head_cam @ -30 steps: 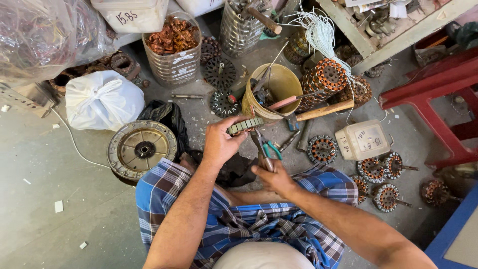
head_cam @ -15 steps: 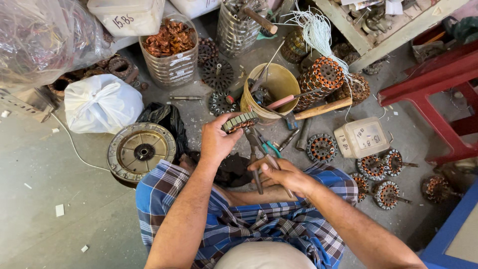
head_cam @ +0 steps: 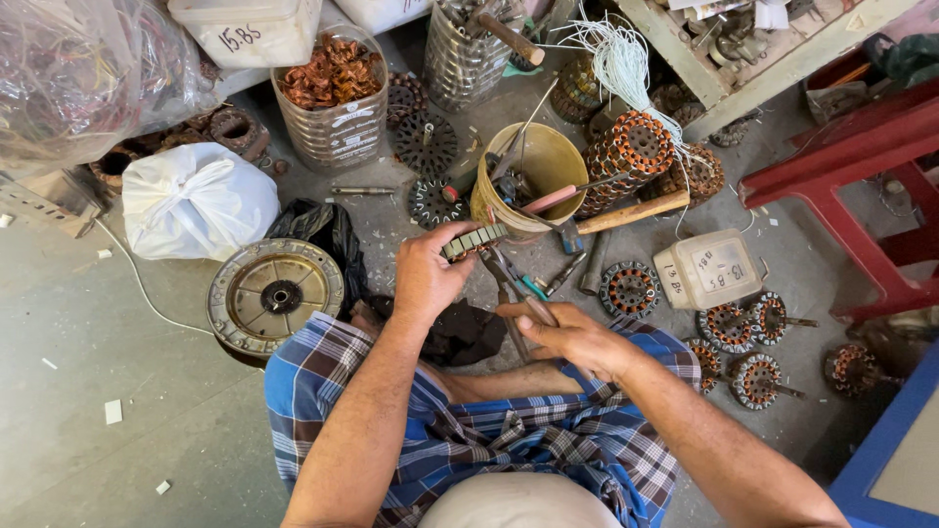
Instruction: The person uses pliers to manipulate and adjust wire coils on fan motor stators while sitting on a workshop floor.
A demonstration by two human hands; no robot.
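The left hand (head_cam: 425, 279) closes around a small ribbed stator ring (head_cam: 473, 241), thumb and fingers pinching its rim so that the ring sticks out edge-on past the fingertips, raised above the floor. Just beside that grip, on its right, the right hand (head_cam: 572, 337) wraps a pair of pliers (head_cam: 511, 288) by the handles; the closed nose points up toward the ring and ends just short of it (whether the tips touch the ring I cannot tell).

Directly beyond the pinched ring stands a yellow bucket (head_cam: 533, 161) holding tools, its near rim close to the ring's far edge, so there is little free space forward. A wooden-handled hammer (head_cam: 626, 213) lies across just past the pliers' nose. To the left of the grip, a round metal motor cover (head_cam: 274, 293) lies flat on the concrete, with a white bag (head_cam: 196, 200) beyond it; bare floor opens further left. To the right of the pliers lie a wound stator (head_cam: 629, 289) and a small plastic tub (head_cam: 709, 269), well apart from the hands. Beneath both hands lie the person's checked wrap (head_cam: 509, 440) and a dark cloth (head_cam: 465, 332).
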